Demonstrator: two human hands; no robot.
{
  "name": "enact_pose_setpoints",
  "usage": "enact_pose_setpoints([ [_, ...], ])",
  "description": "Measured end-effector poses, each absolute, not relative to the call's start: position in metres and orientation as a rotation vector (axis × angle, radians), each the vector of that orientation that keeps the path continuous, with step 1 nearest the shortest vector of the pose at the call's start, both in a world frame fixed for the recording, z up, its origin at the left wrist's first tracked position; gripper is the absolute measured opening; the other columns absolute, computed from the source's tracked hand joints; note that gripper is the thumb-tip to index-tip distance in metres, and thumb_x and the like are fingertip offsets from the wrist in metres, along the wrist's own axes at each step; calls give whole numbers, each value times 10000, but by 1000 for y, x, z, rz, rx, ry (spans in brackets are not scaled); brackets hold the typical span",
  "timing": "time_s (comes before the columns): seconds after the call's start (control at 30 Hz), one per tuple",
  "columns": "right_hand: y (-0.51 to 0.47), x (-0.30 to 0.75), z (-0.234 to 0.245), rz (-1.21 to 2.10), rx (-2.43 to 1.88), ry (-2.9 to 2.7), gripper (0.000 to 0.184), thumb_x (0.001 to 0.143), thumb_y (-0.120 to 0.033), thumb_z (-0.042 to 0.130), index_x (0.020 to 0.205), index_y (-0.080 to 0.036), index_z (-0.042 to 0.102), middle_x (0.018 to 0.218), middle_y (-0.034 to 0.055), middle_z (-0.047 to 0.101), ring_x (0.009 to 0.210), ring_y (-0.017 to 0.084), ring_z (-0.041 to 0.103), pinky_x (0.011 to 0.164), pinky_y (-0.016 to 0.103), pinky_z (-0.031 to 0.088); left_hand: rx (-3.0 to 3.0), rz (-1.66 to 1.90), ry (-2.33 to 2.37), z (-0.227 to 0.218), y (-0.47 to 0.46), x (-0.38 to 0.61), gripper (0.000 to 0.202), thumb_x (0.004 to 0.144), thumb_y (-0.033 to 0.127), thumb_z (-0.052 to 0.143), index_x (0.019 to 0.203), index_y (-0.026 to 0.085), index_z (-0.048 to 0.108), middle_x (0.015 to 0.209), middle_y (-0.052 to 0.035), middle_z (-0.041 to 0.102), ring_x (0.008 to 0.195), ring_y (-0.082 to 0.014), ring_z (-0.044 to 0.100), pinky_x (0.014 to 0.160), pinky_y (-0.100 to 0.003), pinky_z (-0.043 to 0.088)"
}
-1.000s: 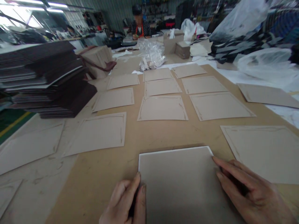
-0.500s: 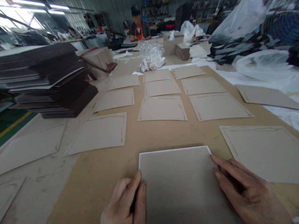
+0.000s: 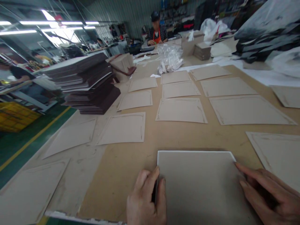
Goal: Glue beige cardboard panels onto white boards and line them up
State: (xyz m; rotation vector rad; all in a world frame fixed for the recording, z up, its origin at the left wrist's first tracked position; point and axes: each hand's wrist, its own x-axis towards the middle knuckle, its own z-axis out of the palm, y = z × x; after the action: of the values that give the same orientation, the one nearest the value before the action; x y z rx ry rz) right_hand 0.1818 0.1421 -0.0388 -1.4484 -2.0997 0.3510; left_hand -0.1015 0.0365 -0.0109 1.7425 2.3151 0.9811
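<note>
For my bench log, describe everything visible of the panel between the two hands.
The panel is flat, plain and greyish beige, stiff-looking like board, with a thin white border along its far edge and around the far corners. No marks show on its upper face. It lies about level over the tan tabletop; whether it rests fully on it is unclear. The left hand touches its left edge, the right hand its right edge. Its near end runs out of the picture.
</note>
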Motion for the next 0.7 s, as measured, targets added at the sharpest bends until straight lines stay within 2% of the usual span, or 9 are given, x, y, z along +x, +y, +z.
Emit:
enact_pose_setpoints([
  [0.2, 143, 172, -28, 90, -1397, -2263, 345, 994, -403, 434, 1247, -230, 591, 944, 37, 572, 646, 146, 624, 562, 286, 536, 1747, 837, 2441, -4, 41, -104, 293, 929, 319, 540, 1188, 183, 561, 816, -29, 599, 693, -183, 630, 593, -294, 539],
  [0.27, 142, 166, -22, 45, -1331, -2362, 347, 981, -272, 424, 1286, -215, 580, 956, 56, 566, 669, 157, 632, 572, 294, 546, 1911, 794, 2457, -3, 43, -104, 314, 927, 271, 524, 1224, 177, 567, 933, -83, 620, 809, -222, 643, 669, -353, 566],
  [0.33, 141, 158, -15, 27, -1284, -2524, 463, 927, -127, 420, 1351, -259, 552, 995, 68, 571, 749, 183, 652, 580, 299, 557, 2194, 696, 2398, 1, 47, -104, 379, 904, 147, 481, 1261, 212, 588, 1143, -137, 614, 1020, -282, 619, 816, -453, 563],
  [0.4, 141, 149, -5, -19, -1218, -2707, 606, 860, -48, 445, 1392, -328, 522, 1020, 68, 571, 829, 224, 658, 555, 307, 564, 2481, 498, 2213, 8, 53, -103, 503, 860, 41, 446, 1284, 263, 599, 1326, -116, 577, 1195, -309, 551, 924, -493, 531],
  [0.47, 141, 140, 5, -84, -1133, -2860, 657, 829, -29, 474, 1398, -355, 512, 1010, 67, 568, 877, 267, 650, 534, 331, 576, 2676, 250, 1912, 17, 60, -100, 532, 856, 16, 447, 1288, 284, 602, 1389, -56, 578, 1255, -280, 530, 971, -437, 527],
  [0.53, 143, 133, 14, -114, -1073, -2952, 643, 838, -29, 479, 1398, -343, 511, 1005, 71, 564, 893, 284, 641, 541, 354, 588, 2736, 80, 1699, 26, 64, -94, 461, 895, 69, 476, 1298, 255, 601, 1380, -41, 604, 1250, -249, 552, 994, -379, 525],
  [0.6, 143, 131, 20, -87, -1065, -2993, 604, 867, -36, 471, 1396, -325, 515, 1017, 77, 564, 912, 278, 637, 593, 364, 597, 2708, 41, 1673, 33, 62, -86, 391, 940, 185, 498, 1319, 202, 592, 1393, -77, 599, 1291, -267, 533, 1054, -405, 487],
  [0.63, 143, 133, 22, -67, -1085, -2995, 589, 881, -40, 467, 1398, -316, 515, 1032, 81, 563, 924, 274, 637, 621, 366, 598, 2677, 51, 1711, 34, 59, -83, 399, 954, 271, 508, 1333, 170, 585, 1417, -107, 578, 1327, -292, 502, 1082, -435, 463],
  [0.7, 143, 140, 23, -41, -1160, -2982, 576, 899, -43, 450, 1409, -303, 510, 1065, 90, 563, 926, 263, 642, 657, 367, 593, 2637, 80, 1761, 32, 50, -79, 550, 941, 467, 528, 1364, 117, 558, 1469, -157, 517, 1382, -341, 438, 1107, -479, 434],
])
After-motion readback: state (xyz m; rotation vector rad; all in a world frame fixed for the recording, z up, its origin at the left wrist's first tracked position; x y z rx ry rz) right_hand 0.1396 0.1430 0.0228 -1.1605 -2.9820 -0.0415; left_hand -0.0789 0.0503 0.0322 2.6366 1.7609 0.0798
